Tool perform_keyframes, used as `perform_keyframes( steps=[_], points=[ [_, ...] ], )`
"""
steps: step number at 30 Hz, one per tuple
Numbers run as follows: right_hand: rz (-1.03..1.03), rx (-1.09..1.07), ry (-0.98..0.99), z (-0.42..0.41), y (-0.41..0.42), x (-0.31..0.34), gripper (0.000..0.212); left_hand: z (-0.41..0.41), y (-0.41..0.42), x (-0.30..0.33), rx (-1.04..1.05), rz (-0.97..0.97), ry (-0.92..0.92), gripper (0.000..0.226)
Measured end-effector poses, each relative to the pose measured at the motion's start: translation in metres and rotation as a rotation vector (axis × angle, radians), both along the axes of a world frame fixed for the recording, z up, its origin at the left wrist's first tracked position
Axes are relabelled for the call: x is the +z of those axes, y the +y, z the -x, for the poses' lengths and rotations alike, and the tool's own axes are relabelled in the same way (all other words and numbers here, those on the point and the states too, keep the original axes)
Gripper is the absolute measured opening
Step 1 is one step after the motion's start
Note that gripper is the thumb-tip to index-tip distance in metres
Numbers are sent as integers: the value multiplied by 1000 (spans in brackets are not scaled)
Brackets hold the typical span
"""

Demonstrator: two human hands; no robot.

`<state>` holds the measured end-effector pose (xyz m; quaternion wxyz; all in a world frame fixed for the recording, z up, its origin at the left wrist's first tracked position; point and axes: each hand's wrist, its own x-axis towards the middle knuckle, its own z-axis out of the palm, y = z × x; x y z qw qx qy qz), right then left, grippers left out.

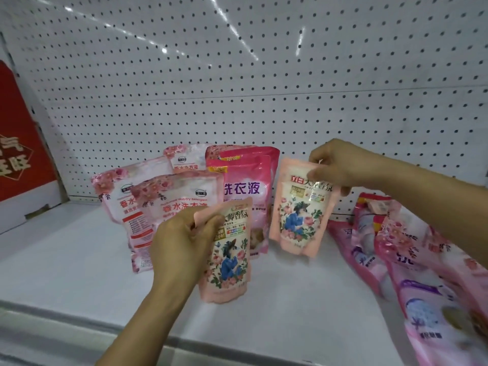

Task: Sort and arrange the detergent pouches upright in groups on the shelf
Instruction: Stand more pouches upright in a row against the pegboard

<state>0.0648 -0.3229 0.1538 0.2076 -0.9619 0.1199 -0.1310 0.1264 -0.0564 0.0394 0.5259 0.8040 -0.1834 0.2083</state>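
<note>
Right now your left hand [182, 241] pinches the top left corner of a small peach pouch [227, 257] printed with a figure in blue among roses, holding it upright near the front edge of the shelf [66, 273]; whether its base touches the shelf you cannot tell. Your right hand [335, 162] grips the top edge of a second, matching peach pouch [301, 210], upright farther back toward the pegboard wall [237, 75], its bottom at or just above the shelf surface.

Between and behind your hands, a group of pouches stands upright toward the back of the shelf: pale rose-printed pouches [169, 199] on the left, overlapping one another, and bright pink pouches [245, 186] just to their right, touching them. The pouch in your left hand partly covers the front of both groups.

At the right edge of the shelf, under your right forearm, a loose heap of pink pouches [396, 260] lies flat and tilted, overlapping each other. A red card sign [18, 154] stands at the left end of the shelf.
</note>
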Motion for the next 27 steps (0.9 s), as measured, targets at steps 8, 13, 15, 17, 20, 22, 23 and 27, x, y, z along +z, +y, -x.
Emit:
perform_keyframes(
  steps=[8, 13, 15, 17, 20, 22, 23, 27],
  points=[
    [92, 73, -29, 0, 56, -15, 22, -2, 21, 6, 19, -43, 36, 14],
    [29, 91, 23, 5, 70, -29, 17, -1, 30, 10, -71, -54, 18, 24],
    [-10, 69, 16, 7, 73, -35, 14, -1, 32, 12, -94, -83, -13, 38],
    [-16, 50, 24, 10, 77, -36, 8, 1, 33, 15, -90, -136, -70, 44],
    [13, 15, 30, 15, 80, -38, 10, 4, 32, 17, -63, -233, -218, 51],
    [92, -21, -11, 21, 80, -42, 23, 3, 31, 17, -19, -281, -409, 53],
    [136, -37, -39, 23, 81, -44, 32, 5, 32, 16, 12, -292, -531, 52],
    [284, -77, -73, 50, 54, -42, 44, 38, 6, 22, -183, -224, -812, 43]
  ],
)
